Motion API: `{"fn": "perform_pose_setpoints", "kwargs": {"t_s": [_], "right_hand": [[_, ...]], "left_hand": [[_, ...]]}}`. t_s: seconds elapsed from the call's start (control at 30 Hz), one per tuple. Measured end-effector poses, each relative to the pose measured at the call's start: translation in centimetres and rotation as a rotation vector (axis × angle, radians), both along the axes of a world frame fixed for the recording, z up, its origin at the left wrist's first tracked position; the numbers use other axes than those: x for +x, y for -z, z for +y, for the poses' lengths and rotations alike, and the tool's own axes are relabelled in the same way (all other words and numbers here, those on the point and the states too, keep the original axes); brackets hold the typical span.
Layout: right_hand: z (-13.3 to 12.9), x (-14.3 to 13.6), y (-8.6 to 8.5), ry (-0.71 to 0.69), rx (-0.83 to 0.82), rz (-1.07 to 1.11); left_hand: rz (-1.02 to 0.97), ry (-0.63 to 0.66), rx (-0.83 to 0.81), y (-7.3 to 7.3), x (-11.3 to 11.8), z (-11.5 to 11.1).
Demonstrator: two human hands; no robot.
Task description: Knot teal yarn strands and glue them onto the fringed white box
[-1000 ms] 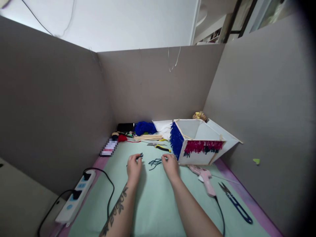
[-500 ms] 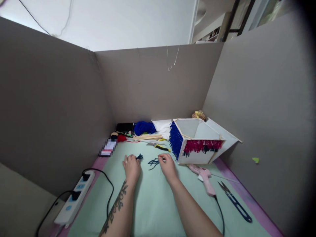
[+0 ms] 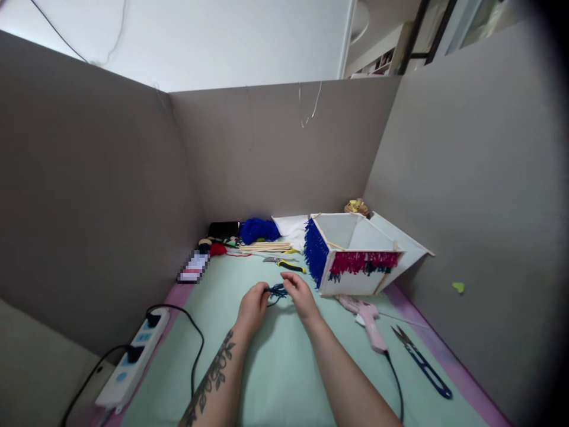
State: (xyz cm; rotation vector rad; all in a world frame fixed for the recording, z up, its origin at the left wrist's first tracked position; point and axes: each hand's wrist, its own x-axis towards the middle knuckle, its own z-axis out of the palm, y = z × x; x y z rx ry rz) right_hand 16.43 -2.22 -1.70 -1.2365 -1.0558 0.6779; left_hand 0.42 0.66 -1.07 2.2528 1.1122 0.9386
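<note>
Dark blue yarn strands (image 3: 278, 290) stretch in a loose bunch between my two hands, low over the table. At their left end my left hand (image 3: 252, 306) is closed in a pinch on the yarn, its fingertips partly hidden. On the other side, the thumb and fingers of my right hand (image 3: 302, 296) are pinched at the strands' right end, with the index finger lifted a little. One strand hangs in a curve below the bunch. Right of my hands stands a white box-like model (image 3: 355, 279) with blue yarn fringe (image 3: 316, 254) and dark red fringe (image 3: 364, 261).
A pink glue gun (image 3: 367, 320) and blue thread snips (image 3: 422, 362) lie at right. Yellow-handled pliers (image 3: 291, 267), wooden sticks (image 3: 267, 247) and a blue yarn skein (image 3: 259, 230) are farther back. A power strip (image 3: 133, 362) with cables and a phone (image 3: 194, 267) sit left.
My left hand has moved right, from beside a small dark blue tuft to the strands at my right hand. The tuft no longer shows separately. My right hand has barely moved.
</note>
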Motion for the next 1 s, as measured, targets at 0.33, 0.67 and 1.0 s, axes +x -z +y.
{"fn": "perform_pose_setpoints", "kwargs": {"t_s": [0.33,0.67,1.0], "right_hand": [[-0.2,-0.6,-0.4,-0.126,0.016,-0.046],[0.3,0.6,0.5,0.139,-0.084,0.206],[0.6,0.4,0.9,0.138,-0.106,0.262]], "left_hand": [[-0.096,0.092,0.101,-0.4,0.0,-0.1],[-0.175,-0.242,0.063,-0.4,-0.8,1.0],[-0.195,-0.375,-0.069,-1.0,-0.6,1.1]]}}
